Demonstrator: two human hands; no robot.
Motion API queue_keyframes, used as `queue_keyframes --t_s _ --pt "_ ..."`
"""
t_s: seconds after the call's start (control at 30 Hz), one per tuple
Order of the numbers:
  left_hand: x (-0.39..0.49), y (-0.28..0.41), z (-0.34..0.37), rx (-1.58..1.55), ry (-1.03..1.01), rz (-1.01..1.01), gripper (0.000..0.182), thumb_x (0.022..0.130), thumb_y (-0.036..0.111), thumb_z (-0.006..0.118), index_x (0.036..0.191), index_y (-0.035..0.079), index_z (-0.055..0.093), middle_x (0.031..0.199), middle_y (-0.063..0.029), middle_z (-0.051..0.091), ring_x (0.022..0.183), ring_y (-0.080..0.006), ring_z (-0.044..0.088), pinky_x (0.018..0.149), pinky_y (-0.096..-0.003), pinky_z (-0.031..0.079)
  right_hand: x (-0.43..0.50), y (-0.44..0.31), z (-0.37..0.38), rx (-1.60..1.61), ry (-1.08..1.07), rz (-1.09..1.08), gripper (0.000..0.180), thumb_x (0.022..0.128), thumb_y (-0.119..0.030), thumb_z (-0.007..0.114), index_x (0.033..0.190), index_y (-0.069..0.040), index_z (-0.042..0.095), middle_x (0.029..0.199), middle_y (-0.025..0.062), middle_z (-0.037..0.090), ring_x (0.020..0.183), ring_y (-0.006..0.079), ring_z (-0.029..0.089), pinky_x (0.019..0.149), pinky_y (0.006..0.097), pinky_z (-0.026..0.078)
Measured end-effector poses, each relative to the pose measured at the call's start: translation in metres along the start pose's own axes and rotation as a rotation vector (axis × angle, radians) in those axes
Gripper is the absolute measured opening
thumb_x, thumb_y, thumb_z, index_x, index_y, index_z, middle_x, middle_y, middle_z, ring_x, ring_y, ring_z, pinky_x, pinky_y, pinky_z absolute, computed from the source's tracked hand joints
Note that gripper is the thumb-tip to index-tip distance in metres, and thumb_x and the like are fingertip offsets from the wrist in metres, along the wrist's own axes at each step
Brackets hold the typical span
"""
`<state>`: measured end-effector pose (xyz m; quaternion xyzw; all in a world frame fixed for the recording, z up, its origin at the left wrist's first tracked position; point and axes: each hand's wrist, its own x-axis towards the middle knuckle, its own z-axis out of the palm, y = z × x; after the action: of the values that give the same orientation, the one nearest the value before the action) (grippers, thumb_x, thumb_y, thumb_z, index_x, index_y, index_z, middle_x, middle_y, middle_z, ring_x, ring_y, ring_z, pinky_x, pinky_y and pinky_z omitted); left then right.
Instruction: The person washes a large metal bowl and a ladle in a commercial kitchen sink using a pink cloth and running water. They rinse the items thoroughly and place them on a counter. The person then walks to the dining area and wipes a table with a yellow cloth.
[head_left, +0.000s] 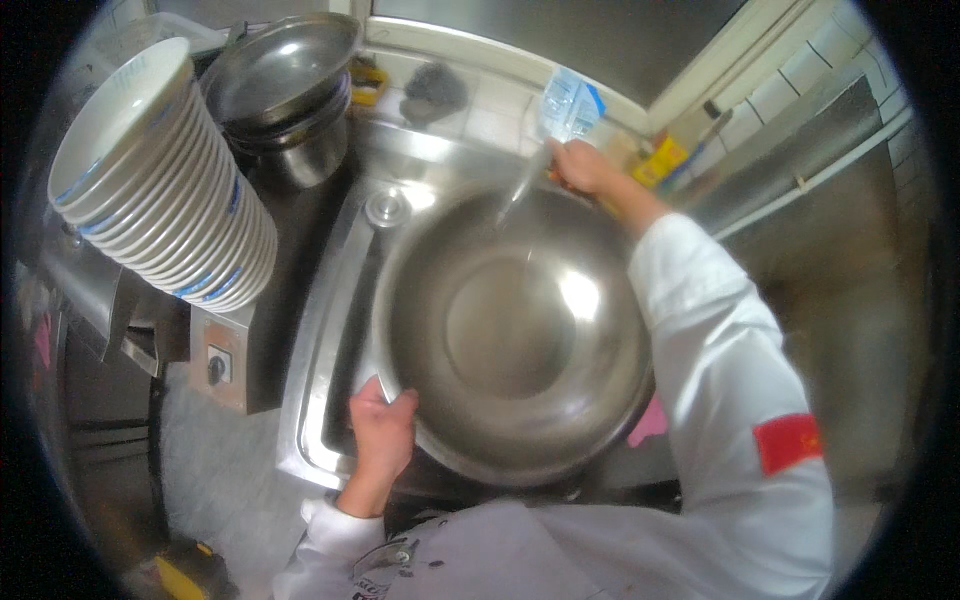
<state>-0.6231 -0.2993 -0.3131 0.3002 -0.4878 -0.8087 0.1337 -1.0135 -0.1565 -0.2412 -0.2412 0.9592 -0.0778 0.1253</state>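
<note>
A large round stainless steel basin (510, 330) rests over a steel sink (311, 420). My left hand (384, 420) grips its rim at the lower left, thumb on top. At the basin's far right edge, my right hand (581, 166) is closed near a blurred, pale, streak-like thing that slants down over the basin; whether this is running water or an object I cannot tell. A clear and blue plastic packet (571, 103) is just beyond the right hand; whether the hand touches it is unclear. The basin's bottom looks bare or thinly wet.
A tall stack of white bowls (180, 195) leans at the left, beside stacked metal pots (300, 150) under a steel pan (289, 71). The sink's drain strainer (386, 208) shows left of the basin. A yellow-labelled bottle (664, 157) stands at the back right. A pink cloth (648, 422) lies right of the basin.
</note>
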Motion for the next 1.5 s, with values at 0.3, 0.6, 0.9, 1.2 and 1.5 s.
queue_keyframes --t_s 0.3,0.6,0.9,1.2,1.5 --pt "-0.008 -0.018 -0.041 0.132 0.025 -0.152 0.019 0.074 -0.005 0.05 0.091 -0.005 0.059 0.084 -0.0066 0.062 0.072 -0.0102 0.054 0.062 -0.024 0.043 0.051 -0.088 -0.08 -0.194 0.378 -0.318 0.036 0.075 -0.03 0.059 0.102 -0.006 0.061 0.1 0.0204 0.06 0.096 0.0346 0.057 0.082 0.0412 0.045" --pt "0.003 -0.058 -0.079 0.301 0.134 0.05 0.014 0.069 -0.001 0.054 0.082 -0.004 0.06 0.065 -0.0086 0.062 0.058 -0.0148 0.055 0.053 -0.0312 0.045 0.14 -0.147 -0.006 -0.329 0.117 -0.503 0.048 0.067 -0.011 0.064 0.114 -0.01 0.051 0.102 0.018 0.059 0.098 0.0339 0.055 0.084 0.0403 0.045" --pt "0.039 -0.088 -0.091 0.761 0.091 0.109 0.02 0.067 -0.001 0.053 0.086 -0.005 0.06 0.074 -0.0161 0.064 0.064 -0.0177 0.059 0.06 -0.0302 0.046 0.072 -0.128 -0.076 -0.213 0.75 -0.684 0.021 0.068 -0.011 0.055 0.088 -0.007 0.057 0.085 0.0164 0.061 0.081 0.0365 0.058 0.068 0.0422 0.046" --pt "0.068 -0.105 -0.089 0.742 0.14 0.084 0.013 0.065 0.005 0.053 0.073 -0.005 0.056 0.071 -0.026 0.058 0.074 -0.0416 0.057 0.066 -0.0436 0.045 -0.175 -0.074 -0.025 0.564 0.094 -0.299 0.018 0.062 0.005 0.058 0.069 -0.006 0.047 0.067 -0.0037 0.044 0.059 0.0068 0.045 0.053 0.0217 0.038" --pt "0.072 -0.096 -0.087 0.828 0.126 -0.045 0.017 0.066 0.005 0.052 0.077 -0.007 0.056 0.08 -0.0286 0.058 0.082 -0.0436 0.056 0.072 -0.0454 0.045 -0.034 -0.06 0.125 0.367 0.292 -0.358 0.019 0.069 -0.003 0.056 0.078 -0.002 0.04 0.066 0.0148 0.044 0.062 0.03 0.048 0.06 0.0408 0.04"
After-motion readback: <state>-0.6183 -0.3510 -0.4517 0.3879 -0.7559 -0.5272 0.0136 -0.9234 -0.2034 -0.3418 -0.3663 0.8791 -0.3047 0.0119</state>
